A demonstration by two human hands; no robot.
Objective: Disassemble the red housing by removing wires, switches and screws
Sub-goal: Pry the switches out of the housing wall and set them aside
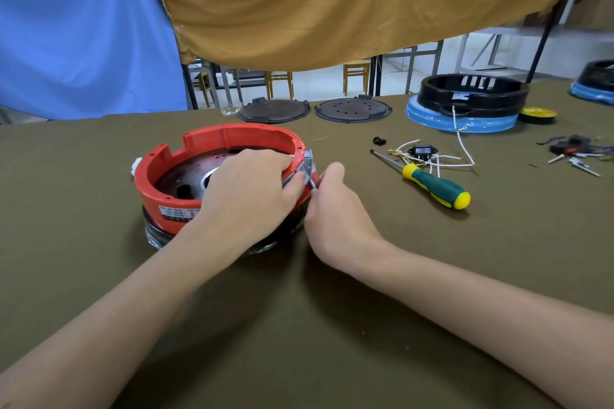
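A screwdriver (435, 184) and loose wires (432, 158) lie right of the red housing (219, 156) on the table (332, 325). My left hand (246, 191) grips its rim and a grey part (307, 168); my right hand (335, 206) pinches that part from outside.

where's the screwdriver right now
In the head view the screwdriver lies on the green table cloth, right of the red housing, its tip beside the loose white wires.
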